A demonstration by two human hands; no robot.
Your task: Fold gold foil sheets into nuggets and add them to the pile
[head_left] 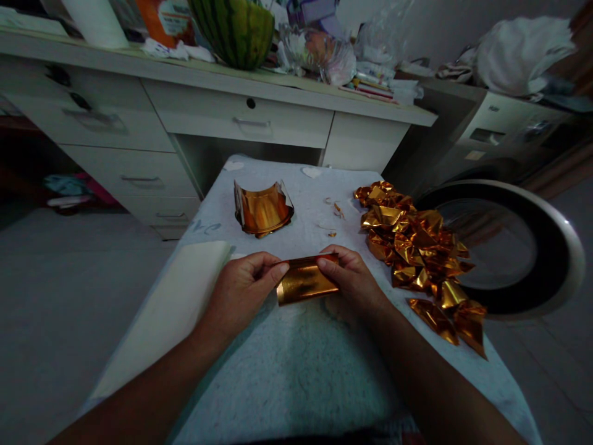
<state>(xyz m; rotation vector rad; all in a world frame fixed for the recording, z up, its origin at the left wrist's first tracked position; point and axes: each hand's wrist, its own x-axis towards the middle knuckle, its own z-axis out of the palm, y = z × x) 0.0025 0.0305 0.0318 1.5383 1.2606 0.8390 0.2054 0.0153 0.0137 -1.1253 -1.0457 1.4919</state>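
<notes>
A shiny gold foil sheet (306, 284), bent into a small curved strip, is held level above the cloth-covered table. My left hand (245, 284) pinches its left end between thumb and fingers. At the upper right end, my right hand (349, 275) grips it the same way, thumb on top. Beyond the hands stands a curved stack of gold foil sheets (264, 209), its ends turned up. To the right lies a heap of folded gold foil pieces (417, 241), two of them loose at its near end. Tiny foil scraps (339, 211) lie between the stack and the heap.
A pale sheet of paper (162, 315) lies along the table's left side. Past the table stands a white desk (208, 111) with drawers, bearing a cut watermelon (236, 31) and clutter. The open round door (500, 247) of a washing machine is close to the right edge.
</notes>
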